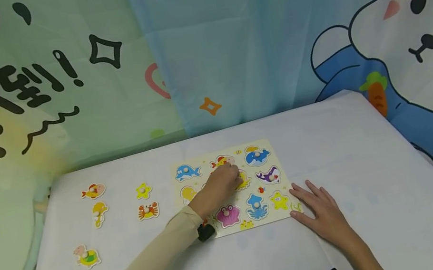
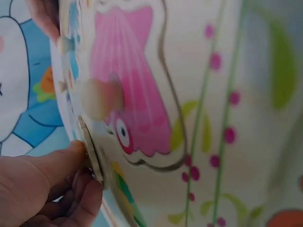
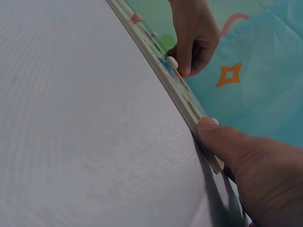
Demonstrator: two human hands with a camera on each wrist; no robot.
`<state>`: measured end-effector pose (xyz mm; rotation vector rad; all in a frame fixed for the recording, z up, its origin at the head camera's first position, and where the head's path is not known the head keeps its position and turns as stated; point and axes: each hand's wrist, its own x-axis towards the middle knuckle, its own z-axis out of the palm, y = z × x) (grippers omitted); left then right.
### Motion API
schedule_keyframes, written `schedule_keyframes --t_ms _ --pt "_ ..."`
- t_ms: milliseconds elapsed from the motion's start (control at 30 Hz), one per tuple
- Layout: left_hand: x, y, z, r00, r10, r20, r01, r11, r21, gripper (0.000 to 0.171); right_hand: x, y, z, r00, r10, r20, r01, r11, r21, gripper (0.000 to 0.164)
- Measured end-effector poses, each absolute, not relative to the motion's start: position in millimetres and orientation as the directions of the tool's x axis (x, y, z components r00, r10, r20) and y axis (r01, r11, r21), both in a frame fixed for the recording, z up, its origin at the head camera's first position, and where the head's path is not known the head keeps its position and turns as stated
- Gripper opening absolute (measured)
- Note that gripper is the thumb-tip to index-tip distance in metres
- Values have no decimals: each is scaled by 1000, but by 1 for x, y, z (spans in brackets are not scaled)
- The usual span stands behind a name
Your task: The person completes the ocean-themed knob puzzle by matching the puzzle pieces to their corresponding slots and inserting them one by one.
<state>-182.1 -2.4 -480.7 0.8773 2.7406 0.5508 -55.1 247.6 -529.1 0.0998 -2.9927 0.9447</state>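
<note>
A wooden knob puzzle board (image 1: 259,226) with sea-animal pieces lies on the white table. My left hand (image 1: 219,187) reaches over its middle, beside a yellow piece (image 1: 244,180). In the left wrist view, the left thumb and fingers pinch the edge of a thin puzzle piece (image 2: 93,150), its picture turned away. Near that hand are a pink shell piece (image 1: 228,215) with a round knob (image 2: 100,98) and a blue squid piece (image 1: 257,206). My right hand (image 1: 322,215) rests at the board's lower right corner, its thumb (image 3: 222,137) on the edge and its fingers spread.
Loose pieces lie left of the board: a fish (image 1: 93,191), a seahorse (image 1: 100,214), a turtle (image 1: 87,256), a yellow star (image 1: 143,190) and a crab (image 1: 149,211). Printed curtains (image 1: 227,46) hang behind the table's far edge.
</note>
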Motion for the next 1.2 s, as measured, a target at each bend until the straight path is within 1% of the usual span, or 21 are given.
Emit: schedule_keyframes --t_ms 100,300,500,633,733,900,1000,1067,1200 --pt "-185 0 -484 -805 589 -76 508 749 425 18 -56 248 -528 -998 -66 21 -66 820 -568 58" --pt "-189 4 -486 -804 589 -75 512 751 417 19 -59 251 -525 -997 -73 7 -64 818 -571 58" --pt "-191 8 -489 -790 611 -54 548 743 384 16 -59 252 -525 -997 -70 21 -70 813 -579 58" --pt "-188 7 -490 -769 639 -26 586 721 370 16 -57 251 -527 -998 -62 24 -64 808 -586 57" --pt "-187 3 -493 -747 663 37 628 688 363 18 -55 251 -528 -998 -58 28 -64 808 -586 57" --pt "-190 -11 -493 -723 659 209 685 640 349 21 -55 251 -529 -997 -60 48 -77 807 -585 56" --pt "-198 -26 -491 -732 638 239 676 639 367 22 -56 250 -530 -997 -60 51 -79 809 -583 56" --pt "-205 -40 -489 -753 618 227 654 661 367 22 -56 249 -531 -997 -61 48 -78 810 -582 57" --pt "-221 -78 -481 -824 532 197 563 724 398 21 -56 246 -532 -998 -63 26 -67 807 -586 57"
